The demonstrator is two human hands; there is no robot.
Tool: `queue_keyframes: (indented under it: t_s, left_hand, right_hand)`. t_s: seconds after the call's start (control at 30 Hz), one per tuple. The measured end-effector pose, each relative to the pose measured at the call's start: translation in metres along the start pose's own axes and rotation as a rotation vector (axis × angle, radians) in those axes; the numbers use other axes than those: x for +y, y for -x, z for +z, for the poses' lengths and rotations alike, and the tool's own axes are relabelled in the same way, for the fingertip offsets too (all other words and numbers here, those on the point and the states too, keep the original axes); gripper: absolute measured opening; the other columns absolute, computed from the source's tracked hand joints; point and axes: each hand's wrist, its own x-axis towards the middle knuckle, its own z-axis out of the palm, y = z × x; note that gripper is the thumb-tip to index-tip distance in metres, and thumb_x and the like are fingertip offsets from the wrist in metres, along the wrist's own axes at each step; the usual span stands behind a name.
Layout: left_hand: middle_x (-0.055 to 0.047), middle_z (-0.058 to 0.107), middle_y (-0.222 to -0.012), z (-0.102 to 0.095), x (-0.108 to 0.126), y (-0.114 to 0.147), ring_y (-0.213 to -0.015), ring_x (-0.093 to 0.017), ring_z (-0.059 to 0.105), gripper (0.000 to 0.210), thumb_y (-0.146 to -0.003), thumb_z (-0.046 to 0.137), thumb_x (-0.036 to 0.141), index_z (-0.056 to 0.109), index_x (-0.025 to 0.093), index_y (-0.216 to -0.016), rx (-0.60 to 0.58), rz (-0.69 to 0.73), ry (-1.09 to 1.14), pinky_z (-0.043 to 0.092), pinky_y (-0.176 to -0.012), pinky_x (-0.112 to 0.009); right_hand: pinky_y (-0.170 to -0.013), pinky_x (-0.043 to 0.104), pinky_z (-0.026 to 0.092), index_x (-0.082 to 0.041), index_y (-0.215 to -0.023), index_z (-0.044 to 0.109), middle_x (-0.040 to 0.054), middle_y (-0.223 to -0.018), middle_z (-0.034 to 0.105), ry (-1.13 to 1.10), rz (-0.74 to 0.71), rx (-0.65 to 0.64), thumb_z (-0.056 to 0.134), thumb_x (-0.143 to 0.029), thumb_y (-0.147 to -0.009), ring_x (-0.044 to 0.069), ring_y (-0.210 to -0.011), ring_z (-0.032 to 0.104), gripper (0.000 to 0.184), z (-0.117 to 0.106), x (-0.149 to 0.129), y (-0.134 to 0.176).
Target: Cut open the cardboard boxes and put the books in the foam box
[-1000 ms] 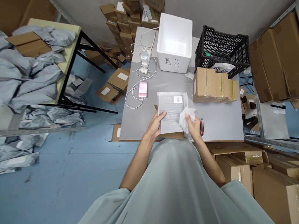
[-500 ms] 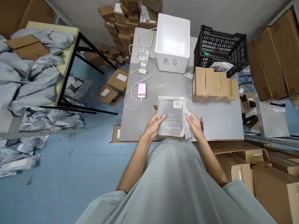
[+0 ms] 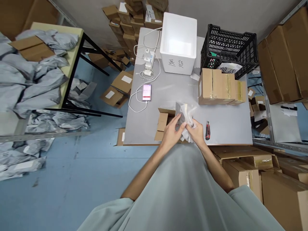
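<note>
Over the front edge of the table, both my hands grip a flat package in clear plastic wrap [image 3: 185,110], tilted so that its printed face no longer shows. My left hand [image 3: 171,133] closes on its left side, thumb towards the middle. Bunched loose plastic is pinched in my right hand [image 3: 196,132]. Beneath and left of the package lies an open cardboard box [image 3: 162,122] with its flaps spread. A red and black box cutter [image 3: 207,131] rests on the table to the right of my right hand.
A phone [image 3: 146,92] on a charging cable lies at left, below a power strip [image 3: 149,59]. At the back stand a white foam box [image 3: 178,62] and a black crate [image 3: 231,41]. Closed cartons [image 3: 213,86] sit before the crate. Grey parcels [image 3: 40,77] cover the left side table.
The package has turned from lying face-up to standing tilted, and my left hand has moved right, closer to my right hand. The open box and the box cutter are now more exposed.
</note>
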Motion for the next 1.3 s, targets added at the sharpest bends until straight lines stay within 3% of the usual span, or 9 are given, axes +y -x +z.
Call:
queue_keyframes:
  t_s: [0.13,0.27,0.43,0.57,0.7,0.87,1.07,1.2,1.3]
  left_hand:
    - [-0.009,0.081,-0.130,0.007,-0.007,-0.006,-0.129,-0.033,0.072,0.054,-0.086,0.093,0.049,0.077,0.024,-0.131,0.043,-0.070,0.120,0.053,-0.118,-0.041]
    - [-0.010,0.082,-0.127,0.001,-0.023,-0.018,-0.128,-0.034,0.072,0.057,-0.079,0.095,0.058,0.079,0.020,-0.119,0.028,-0.124,0.232,0.054,-0.116,-0.043]
    - [-0.010,0.084,-0.121,-0.018,-0.039,-0.024,-0.123,-0.035,0.076,0.067,-0.070,0.099,0.065,0.081,0.020,-0.117,0.044,-0.261,0.416,0.059,-0.113,-0.047]
    - [-0.011,0.085,-0.118,-0.039,-0.041,-0.031,-0.123,-0.036,0.078,0.067,-0.065,0.106,0.056,0.080,0.020,-0.116,0.038,-0.331,0.572,0.061,-0.113,-0.048]
    - [-0.012,0.086,-0.114,-0.051,-0.037,-0.038,-0.121,-0.035,0.080,0.060,-0.069,0.105,0.046,0.079,0.018,-0.115,-0.015,-0.367,0.634,0.060,-0.116,-0.051]
    - [-0.015,0.085,-0.120,-0.042,-0.032,-0.039,-0.126,-0.035,0.078,0.055,-0.077,0.101,0.039,0.078,0.016,-0.121,-0.087,-0.387,0.674,0.058,-0.119,-0.051]
    - [-0.012,0.085,-0.124,-0.036,-0.036,-0.038,-0.123,-0.032,0.079,0.050,-0.089,0.090,0.054,0.079,0.020,-0.123,-0.078,-0.423,0.719,0.062,-0.114,-0.048]
    - [-0.012,0.086,-0.116,-0.030,-0.041,-0.038,-0.109,-0.032,0.082,0.055,-0.073,0.101,0.047,0.079,0.018,-0.114,-0.072,-0.418,0.651,0.066,-0.104,-0.046]
    - [-0.008,0.085,-0.105,-0.019,-0.041,-0.037,-0.105,-0.031,0.080,0.054,-0.064,0.104,0.035,0.077,0.019,-0.107,0.028,-0.312,0.533,0.066,-0.098,-0.044]
  right_hand:
    - [-0.085,0.035,0.060,-0.022,-0.087,0.082,0.0036,-0.091,0.080,-0.024,-0.015,-0.085,0.082,-0.058,-0.082,0.024,-0.087,0.071,0.035,0.008,0.007,0.002]
    - [-0.078,0.037,0.060,-0.021,-0.094,0.080,0.0045,-0.086,0.080,-0.108,0.082,-0.041,0.081,-0.063,-0.085,0.024,-0.079,0.071,0.043,0.003,0.011,0.006]
    - [-0.088,0.038,0.061,-0.018,-0.108,0.077,0.0113,-0.108,0.084,-0.147,0.076,0.206,0.082,-0.062,-0.085,0.027,-0.096,0.076,0.049,-0.041,0.015,-0.006]
    - [-0.088,0.038,0.060,-0.016,-0.109,0.075,0.0105,-0.107,0.084,-0.047,-0.003,0.342,0.080,-0.057,-0.085,0.026,-0.098,0.076,0.048,-0.082,0.024,-0.027]
    - [-0.092,0.040,0.062,-0.018,-0.107,0.078,0.0102,-0.107,0.085,-0.022,0.032,0.177,0.081,-0.062,-0.085,0.028,-0.101,0.077,0.050,-0.081,0.023,-0.028]
    - [-0.105,0.048,0.062,-0.021,-0.118,0.082,0.0098,-0.118,0.086,-0.187,0.103,-0.205,0.092,-0.065,-0.078,0.031,-0.111,0.079,0.060,-0.037,0.003,-0.012]
    - [-0.109,0.049,0.063,-0.021,-0.117,0.084,0.0079,-0.112,0.087,-0.273,0.152,-0.196,0.098,-0.065,-0.069,0.031,-0.110,0.081,0.066,-0.020,-0.003,-0.009]
    - [-0.101,0.048,0.067,-0.021,-0.114,0.084,0.0080,-0.107,0.088,-0.340,0.256,-0.267,0.097,-0.068,-0.068,0.033,-0.103,0.082,0.067,-0.026,-0.001,-0.004]
    - [-0.097,0.048,0.068,-0.021,-0.113,0.084,0.0081,-0.105,0.087,-0.334,0.268,-0.335,0.095,-0.070,-0.072,0.033,-0.105,0.082,0.065,-0.025,-0.001,-0.001]
